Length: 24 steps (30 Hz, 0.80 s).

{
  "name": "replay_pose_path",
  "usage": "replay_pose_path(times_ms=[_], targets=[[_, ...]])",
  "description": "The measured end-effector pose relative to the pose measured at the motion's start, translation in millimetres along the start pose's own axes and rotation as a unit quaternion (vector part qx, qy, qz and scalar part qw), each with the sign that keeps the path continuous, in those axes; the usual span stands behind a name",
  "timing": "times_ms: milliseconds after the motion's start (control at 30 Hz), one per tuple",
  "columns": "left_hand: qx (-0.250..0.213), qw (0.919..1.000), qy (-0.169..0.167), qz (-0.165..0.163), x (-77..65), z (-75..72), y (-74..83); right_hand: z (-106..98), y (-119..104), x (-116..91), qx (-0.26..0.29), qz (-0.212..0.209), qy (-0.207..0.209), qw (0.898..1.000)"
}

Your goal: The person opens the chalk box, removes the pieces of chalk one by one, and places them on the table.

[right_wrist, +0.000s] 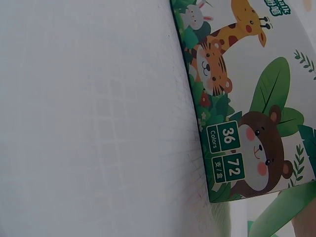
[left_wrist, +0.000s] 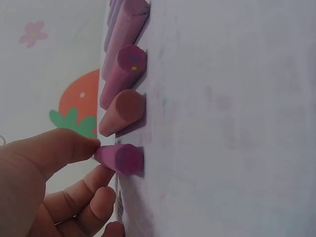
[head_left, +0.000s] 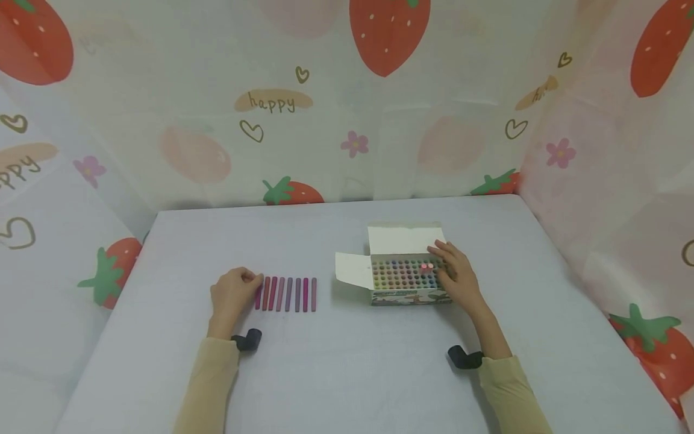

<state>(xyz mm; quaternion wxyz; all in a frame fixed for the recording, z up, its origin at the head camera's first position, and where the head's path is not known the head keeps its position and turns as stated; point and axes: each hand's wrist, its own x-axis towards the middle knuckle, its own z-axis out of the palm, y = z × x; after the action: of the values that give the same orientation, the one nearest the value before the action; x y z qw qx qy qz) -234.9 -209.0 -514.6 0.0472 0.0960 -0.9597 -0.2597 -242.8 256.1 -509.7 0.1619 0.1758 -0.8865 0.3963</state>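
My left hand [head_left: 233,295] pinches the end of a purple chalk stick [left_wrist: 129,159] between thumb and forefinger. That stick lies on the table at the left end of a row of several chalk sticks [head_left: 297,295] in pinks, reds and purples. On the right stands an open chalk box [head_left: 410,298] holding many upright sticks in mixed colours; two pink ones [head_left: 427,267] stick up above the rest. Over the box's right end lies my right hand [head_left: 458,274], fingers spread and fairly straight. Whether it presses on the box is hard to tell.
The box's white lid [head_left: 405,239] stands open at the back, and a side flap [head_left: 353,269] juts out leftward. A white cloth covers the table [head_left: 347,374]. Strawberry-printed curtains [head_left: 347,108] hang behind and at both sides.
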Motion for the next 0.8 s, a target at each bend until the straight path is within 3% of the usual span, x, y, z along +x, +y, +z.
replay_pose_path(times_ms=[800], targets=[[0.011, 0.9986, 0.047, 0.023, -0.8, -3.1, 6.8, -0.1, 0.1, -0.2, 0.013, 0.0, 0.003, 1.0]])
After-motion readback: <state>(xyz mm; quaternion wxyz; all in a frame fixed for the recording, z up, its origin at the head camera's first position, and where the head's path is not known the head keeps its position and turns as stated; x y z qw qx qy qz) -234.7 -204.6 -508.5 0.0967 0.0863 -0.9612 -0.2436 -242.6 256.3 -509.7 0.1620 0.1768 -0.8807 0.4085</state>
